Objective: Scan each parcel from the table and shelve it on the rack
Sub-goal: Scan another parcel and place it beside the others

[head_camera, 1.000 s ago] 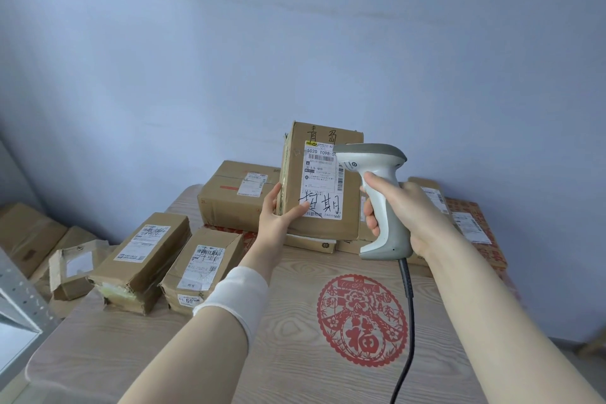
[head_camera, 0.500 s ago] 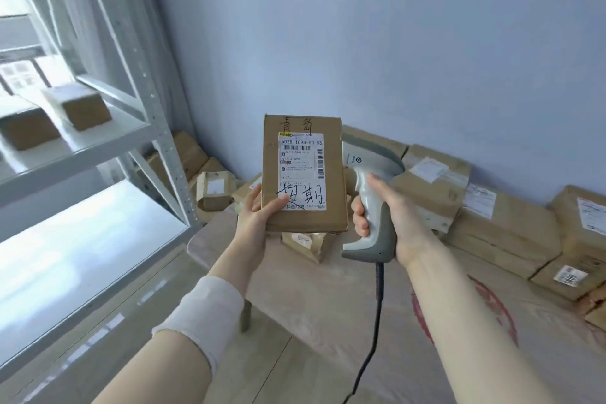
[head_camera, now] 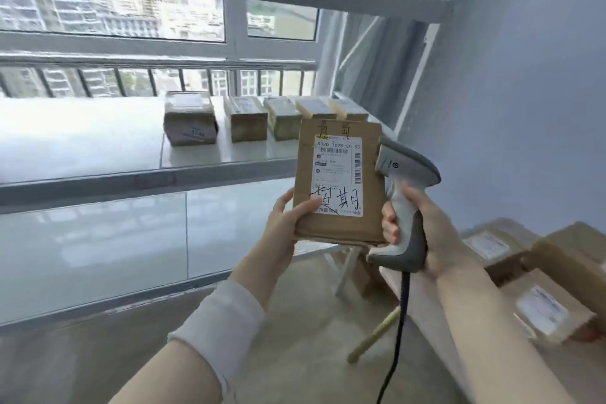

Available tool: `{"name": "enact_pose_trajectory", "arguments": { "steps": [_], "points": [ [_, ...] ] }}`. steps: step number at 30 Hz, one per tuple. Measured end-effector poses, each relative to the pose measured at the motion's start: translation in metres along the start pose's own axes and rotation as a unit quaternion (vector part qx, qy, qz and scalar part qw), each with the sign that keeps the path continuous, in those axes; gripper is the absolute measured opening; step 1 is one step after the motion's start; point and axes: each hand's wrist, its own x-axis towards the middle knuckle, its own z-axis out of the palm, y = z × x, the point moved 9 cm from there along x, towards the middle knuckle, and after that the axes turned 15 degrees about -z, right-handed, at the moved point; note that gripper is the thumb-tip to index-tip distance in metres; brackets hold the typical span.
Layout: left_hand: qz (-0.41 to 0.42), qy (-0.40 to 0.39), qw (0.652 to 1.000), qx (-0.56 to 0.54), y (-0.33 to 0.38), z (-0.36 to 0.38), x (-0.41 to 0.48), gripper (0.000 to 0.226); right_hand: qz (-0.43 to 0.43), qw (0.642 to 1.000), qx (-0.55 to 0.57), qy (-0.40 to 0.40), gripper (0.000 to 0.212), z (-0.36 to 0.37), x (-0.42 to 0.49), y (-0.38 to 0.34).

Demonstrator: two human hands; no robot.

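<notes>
A flat brown cardboard parcel [head_camera: 341,226] with a white shipping label and black handwriting stands upright in my left hand [head_camera: 287,223], which grips its lower left corner. Just right of it, my right hand [head_camera: 426,226] is closed around the grip of a grey and white barcode scanner [head_camera: 405,197], whose head sits behind the parcel's right edge. The grey metal rack [head_camera: 137,179] fills the left and middle. Several brown parcels [head_camera: 190,120] stand in a row on its middle shelf, directly behind the held parcel.
The table with more brown parcels [head_camera: 554,292] lies at the lower right. The scanner's black cable [head_camera: 395,344] hangs down between my arms. A lower rack shelf [head_camera: 98,256] sits below the middle one. A window with railing is behind the rack, a blue wall at the right.
My view has swung left from the table to the rack. The parcel stays upright in my left hand and the scanner in my right, both now in front of the middle shelf.
</notes>
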Motion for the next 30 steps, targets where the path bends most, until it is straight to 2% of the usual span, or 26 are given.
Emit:
{"name": "enact_pose_trajectory", "arguments": {
  "steps": [3, 7, 10, 14, 16, 19, 21, 23, 26, 30],
  "points": [
    [0.017, 0.041, 0.999, -0.021, 0.041, -0.075, -0.021, 0.073, 0.017, 0.998, -0.013, -0.064, 0.035, 0.080, 0.027, 0.027],
    [0.044, 0.104, 0.993, -0.045, 0.091, -0.167, -0.043, 0.056, 0.020, 0.991, 0.030, -0.130, 0.031, 0.178, 0.068, 0.059],
    [0.056, 0.152, 0.986, -0.048, 0.127, -0.227, -0.048, 0.052, 0.029, 0.984, 0.046, -0.169, 0.027, 0.240, 0.100, 0.079],
    [0.057, 0.184, 0.979, -0.060, 0.175, -0.284, -0.046, 0.020, 0.038, 0.976, 0.057, -0.206, 0.028, 0.305, 0.148, 0.102],
    [0.052, 0.202, 0.976, -0.067, 0.196, -0.310, -0.040, 0.018, 0.045, 0.973, 0.073, -0.215, 0.028, 0.332, 0.173, 0.112],
    [0.017, 0.232, 0.969, -0.080, 0.217, -0.349, -0.031, 0.030, 0.057, 0.969, 0.073, -0.229, 0.026, 0.367, 0.205, 0.125],
    [-0.006, 0.245, 0.965, -0.095, 0.227, -0.372, -0.026, 0.023, 0.065, 0.968, 0.071, -0.232, 0.026, 0.388, 0.224, 0.135],
    [-0.017, 0.244, 0.964, -0.103, 0.238, -0.392, -0.017, 0.017, 0.078, 0.969, 0.057, -0.230, 0.025, 0.406, 0.241, 0.147],
    [-0.042, 0.240, 0.964, -0.106, 0.258, -0.420, -0.002, 0.023, 0.088, 0.970, 0.050, -0.219, 0.023, 0.431, 0.265, 0.163],
    [-0.064, 0.223, 0.968, -0.092, 0.279, -0.442, 0.019, 0.021, 0.080, 0.976, 0.045, -0.197, 0.023, 0.456, 0.286, 0.179]
  ]
}}
